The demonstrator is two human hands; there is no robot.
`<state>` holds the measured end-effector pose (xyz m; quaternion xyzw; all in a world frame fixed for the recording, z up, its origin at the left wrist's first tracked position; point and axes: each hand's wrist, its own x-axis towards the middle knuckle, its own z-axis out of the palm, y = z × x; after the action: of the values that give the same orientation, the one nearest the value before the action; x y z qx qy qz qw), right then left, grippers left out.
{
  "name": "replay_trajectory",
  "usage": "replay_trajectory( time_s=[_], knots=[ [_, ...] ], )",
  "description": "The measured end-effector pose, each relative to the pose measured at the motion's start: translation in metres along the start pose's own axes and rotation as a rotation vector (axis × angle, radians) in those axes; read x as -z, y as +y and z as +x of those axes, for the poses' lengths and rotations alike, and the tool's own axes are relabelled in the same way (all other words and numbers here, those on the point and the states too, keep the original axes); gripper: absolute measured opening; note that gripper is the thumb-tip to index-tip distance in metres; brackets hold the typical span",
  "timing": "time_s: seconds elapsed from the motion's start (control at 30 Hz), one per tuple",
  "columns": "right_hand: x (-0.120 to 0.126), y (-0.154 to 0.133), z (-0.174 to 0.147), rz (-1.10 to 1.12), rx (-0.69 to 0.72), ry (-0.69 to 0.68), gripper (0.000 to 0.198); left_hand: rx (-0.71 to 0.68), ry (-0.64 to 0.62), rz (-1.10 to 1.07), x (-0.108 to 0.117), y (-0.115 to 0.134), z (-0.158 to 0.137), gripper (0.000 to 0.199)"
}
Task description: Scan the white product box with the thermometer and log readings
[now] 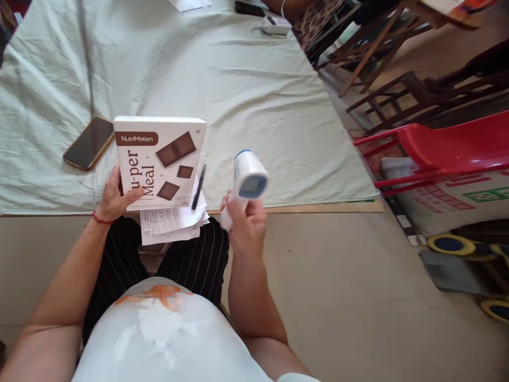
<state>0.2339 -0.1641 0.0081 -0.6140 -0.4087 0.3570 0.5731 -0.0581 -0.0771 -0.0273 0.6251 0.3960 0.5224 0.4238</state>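
Note:
My left hand (114,197) grips the lower left corner of a white box (137,159) printed with brown chocolate bars and the words NutriMotion and Meal. The box is held up over the table edge, its front facing me. In my right hand (248,220) is a white infrared thermometer (248,170), fingers wrapped round its handle and the small grey screen turned toward me. Below the box, a stack of written papers (170,225) juts past the table edge. A black pen (199,187) lies on the papers, right of the box.
A pale cloth (254,85) covers the table. On it, a smartphone (89,143) lies left of the box. At the far edge are a dark object (249,8) and a small white box (277,25), beside another person's arm. A red plastic chair (449,143) stands at the right.

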Motion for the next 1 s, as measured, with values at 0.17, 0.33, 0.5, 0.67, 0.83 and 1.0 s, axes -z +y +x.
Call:
replay_trajectory(
  time_s=[0.17, 0.33, 0.5, 0.67, 0.83, 1.0],
  knots=[
    [-0.039, -0.010, -0.069, 0.473, -0.232, -0.470, 0.053, -0.007, 0.003, -0.013, -0.002, 0.001, 0.001, 0.066],
    [-0.060, -0.002, -0.074, 0.436, -0.343, -0.446, 0.051, -0.010, -0.017, -0.032, -0.005, 0.005, 0.003, 0.065],
    [-0.068, -0.002, -0.064, 0.427, -0.399, -0.419, 0.051, 0.001, -0.014, -0.003, -0.002, 0.006, 0.002, 0.064],
    [-0.072, -0.003, -0.065, 0.452, -0.422, -0.445, 0.049, 0.004, -0.008, 0.032, -0.001, 0.008, 0.003, 0.062],
    [-0.075, -0.001, -0.067, 0.470, -0.408, -0.459, 0.043, -0.018, -0.008, 0.033, -0.002, 0.008, 0.003, 0.058],
    [-0.075, -0.004, -0.071, 0.423, -0.448, -0.458, 0.038, -0.044, 0.001, -0.006, 0.002, 0.001, 0.001, 0.064]
  ],
)
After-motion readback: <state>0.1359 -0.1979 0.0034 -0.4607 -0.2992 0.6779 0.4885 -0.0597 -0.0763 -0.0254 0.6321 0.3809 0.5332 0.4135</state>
